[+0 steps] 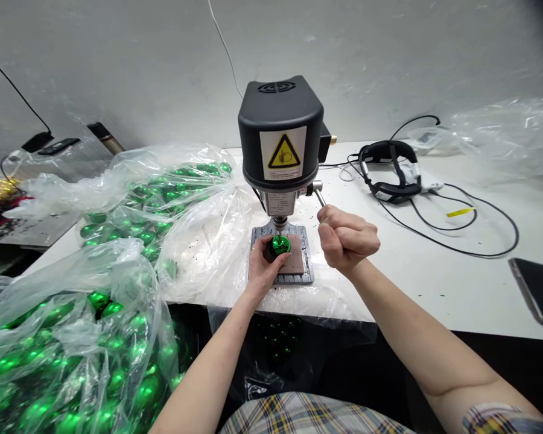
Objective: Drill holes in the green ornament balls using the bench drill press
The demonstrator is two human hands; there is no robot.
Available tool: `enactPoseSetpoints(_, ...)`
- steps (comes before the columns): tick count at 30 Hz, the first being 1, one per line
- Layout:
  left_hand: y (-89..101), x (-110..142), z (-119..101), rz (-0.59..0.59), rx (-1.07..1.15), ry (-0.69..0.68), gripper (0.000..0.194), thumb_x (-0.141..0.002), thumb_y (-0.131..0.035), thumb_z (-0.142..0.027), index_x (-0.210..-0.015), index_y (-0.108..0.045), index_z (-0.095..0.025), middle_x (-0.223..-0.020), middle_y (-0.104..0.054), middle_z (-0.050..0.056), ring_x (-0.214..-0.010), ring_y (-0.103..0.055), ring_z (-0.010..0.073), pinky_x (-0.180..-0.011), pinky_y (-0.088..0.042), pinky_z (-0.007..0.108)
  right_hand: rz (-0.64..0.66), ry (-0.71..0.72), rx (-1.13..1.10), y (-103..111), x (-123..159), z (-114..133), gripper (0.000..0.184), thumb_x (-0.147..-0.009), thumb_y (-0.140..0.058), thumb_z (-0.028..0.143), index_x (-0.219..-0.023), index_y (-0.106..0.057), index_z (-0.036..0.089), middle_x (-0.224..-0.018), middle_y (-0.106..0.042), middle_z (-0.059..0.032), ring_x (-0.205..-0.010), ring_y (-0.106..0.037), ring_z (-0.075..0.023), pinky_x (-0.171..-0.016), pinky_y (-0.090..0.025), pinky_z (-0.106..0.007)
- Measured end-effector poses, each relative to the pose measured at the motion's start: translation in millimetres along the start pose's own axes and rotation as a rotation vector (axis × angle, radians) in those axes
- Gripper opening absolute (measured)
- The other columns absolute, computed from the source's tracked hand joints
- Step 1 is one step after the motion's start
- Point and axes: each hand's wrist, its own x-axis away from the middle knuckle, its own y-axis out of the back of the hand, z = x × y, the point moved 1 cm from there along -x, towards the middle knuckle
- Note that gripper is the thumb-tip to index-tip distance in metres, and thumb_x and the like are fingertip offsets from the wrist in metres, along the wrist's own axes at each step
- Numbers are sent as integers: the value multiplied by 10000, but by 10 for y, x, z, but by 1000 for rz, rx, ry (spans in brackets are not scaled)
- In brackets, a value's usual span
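Observation:
A small black drill press (pixel 280 126) stands in the middle of the white table, with a yellow warning label on its front. On the brown board (pixel 294 256) over its grey base, my left hand (pixel 266 262) grips a shiny green ball ornament (pixel 281 244) between thumb and fingers. The drill chuck (pixel 279 223) is directly above the ball, its bit at the ball's top; whether it has gone in, I cannot tell. My right hand (pixel 348 238) is closed in a fist around the press's metal feed lever (pixel 319 196), right of the machine.
Clear plastic bags of green balls (pixel 117 355) fill the left side, spilling over the table edge. More green balls (pixel 278 337) show below the table. At right lie a black headset (pixel 391 172) with cables and a phone (pixel 538 292). Dark shavings dot the tabletop.

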Motion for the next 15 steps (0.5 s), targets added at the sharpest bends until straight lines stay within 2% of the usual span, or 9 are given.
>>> enactPoseSetpoints(2,-12,-20,16,4,6,17,506,-731,-830,-361,-1138,-577,-200,-1087,-680,73,-1047,-666,242,-943,-528,397,-99,-82,48,-49,-149,5,475,-891,-557,100,-534,-255,179,-468,-312,52,-424,-340,-52,-433,-305,-256)
enactPoseSetpoints(4,-22,-36,-8,-6,22,36,504,-725,-829,-364,-1129,-578,-197,-1081,-679,76,-1037,-667,239,-936,-533,396,-267,-258,130,-105,-401,-37,530,-937,-570,231,-502,-272,189,-434,-284,57,-388,-319,-49,-389,-266,-245)
enactPoseSetpoints(5,-16,-29,-48,-26,12,45,496,-722,-828,-369,-1116,-580,-196,-1072,-679,76,-1025,-668,237,-926,-537,396,-305,-356,113,-133,-544,-79,539,-934,-593,271,-496,-289,196,-422,-285,62,-375,-312,-47,-366,-246,-238)
enactPoseSetpoints(8,69,132,-269,-171,-138,25,445,-729,-816,-397,-1064,-594,-204,-1015,-668,71,-965,-664,236,-875,-551,398,-271,-638,-2,-181,-913,-257,492,-937,-587,272,-500,-375,200,-441,-366,62,-348,-287,-34,-321,-206,-228)
enactPoseSetpoints(10,162,392,-422,-175,-230,-78,413,-765,-785,-406,-1084,-599,-220,-987,-663,74,-930,-662,234,-826,-564,391,-276,-794,-66,-176,-1027,-368,467,-912,-617,247,-512,-381,201,-425,-360,71,-319,-271,-33,-309,-163,-231)
enactPoseSetpoints(11,204,562,-466,-99,-250,-156,411,-784,-766,-408,-1116,-601,-228,-991,-666,82,-929,-665,236,-807,-572,386,-292,-820,-91,-168,-1046,-404,453,-902,-616,207,-515,-382,200,-417,-355,74,-309,-264,-34,-311,-145,-233)
enactPoseSetpoints(12,238,751,-475,29,-266,-240,417,-803,-747,-411,-1154,-602,-237,-1006,-672,95,-940,-671,243,-799,-580,383,-297,-823,-112,-161,-1046,-426,436,-896,-605,173,-519,-388,200,-415,-358,73,-307,-270,-36,-317,-140,-235)
enactPoseSetpoints(15,296,1323,-274,527,-482,-412,382,-879,-657,-432,-1222,-624,-268,-1168,-670,153,-985,-676,275,-831,-585,420,-307,-786,-124,-147,-999,-422,409,-871,-581,115,-508,-412,197,-420,-376,62,-310,-292,-40,-319,-131,-246)
